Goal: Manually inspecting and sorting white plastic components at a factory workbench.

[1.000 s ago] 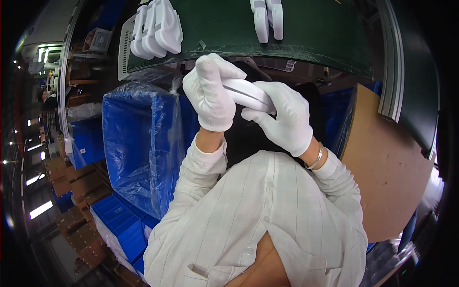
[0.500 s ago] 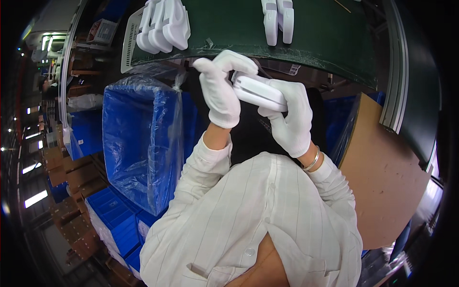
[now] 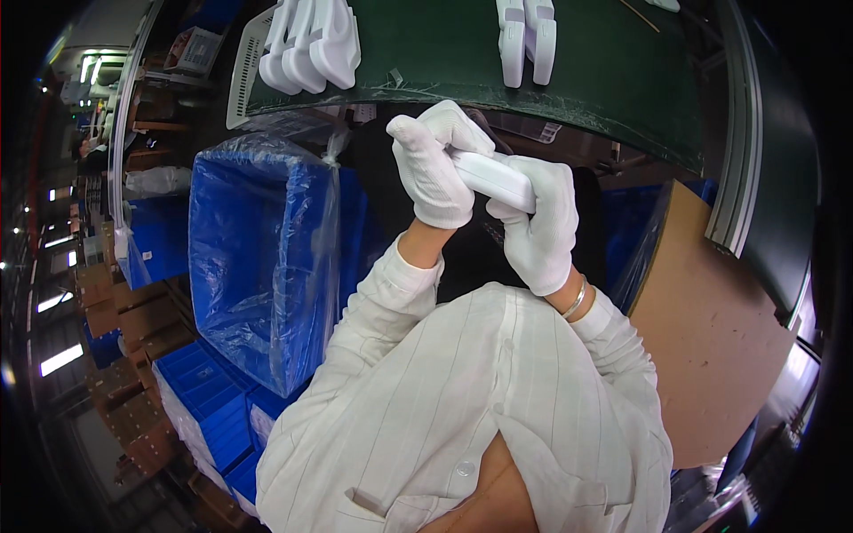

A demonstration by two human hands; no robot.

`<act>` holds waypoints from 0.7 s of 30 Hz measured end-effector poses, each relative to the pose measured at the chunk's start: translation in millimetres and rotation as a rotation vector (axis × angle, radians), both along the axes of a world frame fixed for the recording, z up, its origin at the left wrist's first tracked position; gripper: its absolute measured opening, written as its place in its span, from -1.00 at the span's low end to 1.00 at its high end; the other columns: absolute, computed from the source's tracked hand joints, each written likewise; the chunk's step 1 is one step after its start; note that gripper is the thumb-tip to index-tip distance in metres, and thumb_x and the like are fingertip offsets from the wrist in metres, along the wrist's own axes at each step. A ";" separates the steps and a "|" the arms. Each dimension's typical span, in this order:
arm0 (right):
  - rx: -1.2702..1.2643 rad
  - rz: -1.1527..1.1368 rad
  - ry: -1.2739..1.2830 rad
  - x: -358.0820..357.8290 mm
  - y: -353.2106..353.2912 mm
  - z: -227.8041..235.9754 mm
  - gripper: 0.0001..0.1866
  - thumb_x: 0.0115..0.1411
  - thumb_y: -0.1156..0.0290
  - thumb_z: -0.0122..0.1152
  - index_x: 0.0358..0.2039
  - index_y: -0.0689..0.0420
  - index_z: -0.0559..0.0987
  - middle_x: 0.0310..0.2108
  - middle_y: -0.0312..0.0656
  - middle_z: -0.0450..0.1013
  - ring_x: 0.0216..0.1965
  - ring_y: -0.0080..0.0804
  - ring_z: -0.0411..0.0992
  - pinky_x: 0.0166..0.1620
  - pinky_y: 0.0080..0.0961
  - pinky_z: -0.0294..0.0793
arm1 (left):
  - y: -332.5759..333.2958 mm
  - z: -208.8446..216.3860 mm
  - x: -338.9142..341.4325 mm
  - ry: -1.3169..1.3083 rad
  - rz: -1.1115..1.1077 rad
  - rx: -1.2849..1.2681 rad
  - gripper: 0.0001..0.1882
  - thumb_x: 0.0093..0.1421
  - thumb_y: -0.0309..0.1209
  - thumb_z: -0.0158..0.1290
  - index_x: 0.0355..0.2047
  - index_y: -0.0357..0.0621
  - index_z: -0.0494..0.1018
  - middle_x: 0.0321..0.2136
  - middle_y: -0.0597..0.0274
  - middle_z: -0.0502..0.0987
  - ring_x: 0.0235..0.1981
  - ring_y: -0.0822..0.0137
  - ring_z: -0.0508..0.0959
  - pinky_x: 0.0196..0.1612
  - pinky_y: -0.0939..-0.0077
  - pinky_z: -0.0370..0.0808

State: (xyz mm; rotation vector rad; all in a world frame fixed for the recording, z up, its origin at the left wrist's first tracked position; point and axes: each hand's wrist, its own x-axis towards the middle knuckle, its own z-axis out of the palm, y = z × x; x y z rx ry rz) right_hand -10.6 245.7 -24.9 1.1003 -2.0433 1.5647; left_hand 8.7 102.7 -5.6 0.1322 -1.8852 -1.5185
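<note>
Both of my hands wear white gloves and meet above the gap between my body and the bench. Between them is a white, rounded, elongated plastic casing (image 3: 498,180), tilted down to the right. My right hand (image 3: 544,222) wraps around its right end. At the other end, my left hand (image 3: 435,164) has bent fingers pressed over the casing, and its thumb points up and to the left. The gloves hide both ends of the casing.
On the green bench (image 3: 426,53) stand several white plastic parts (image 3: 333,53) at left and two more white parts (image 3: 513,49) further right. A blue bin (image 3: 235,258) lined with clear plastic sits at my left. A brown board (image 3: 702,338) rises at my right.
My left hand has moved right and closed over the casing's left end. The casing has turned, so its dark lengthwise groove no longer shows. My right hand keeps its hold.
</note>
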 end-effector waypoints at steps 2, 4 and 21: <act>0.001 0.005 -0.026 -0.2 1.1 -0.4 -0.40 -0.18 0.59 0.44 -0.04 0.16 0.47 -0.21 -0.14 0.48 -0.25 -0.10 0.42 -0.17 -0.28 0.39 | 0.3 -1.0 -1.6 0.036 -0.024 0.021 0.01 0.34 0.34 -0.72 -0.77 -0.23 0.37 -0.68 0.21 0.46 -0.63 0.38 0.44 -0.46 0.53 0.33; 0.020 0.030 -0.086 -1.9 5.8 -0.1 -0.46 -0.08 0.55 0.43 -0.04 0.18 0.46 -0.19 -0.14 0.47 -0.24 -0.16 0.43 -0.13 -0.32 0.41 | -2.4 0.0 -4.4 0.080 -0.107 0.066 0.01 0.34 0.33 -0.71 -0.73 -0.24 0.41 -0.64 0.18 0.49 -0.58 0.36 0.48 -0.43 0.51 0.38; -0.217 0.111 -0.301 5.1 17.7 -7.2 -0.53 0.11 0.53 0.39 -0.02 0.18 0.35 -0.09 -0.08 0.42 -0.14 -0.31 0.43 -0.12 -0.45 0.46 | -17.5 -13.1 -16.9 0.094 0.051 -0.364 -0.14 0.45 0.14 -0.52 -0.66 -0.25 0.48 -0.67 0.13 0.48 -0.65 0.29 0.49 -0.52 0.45 0.37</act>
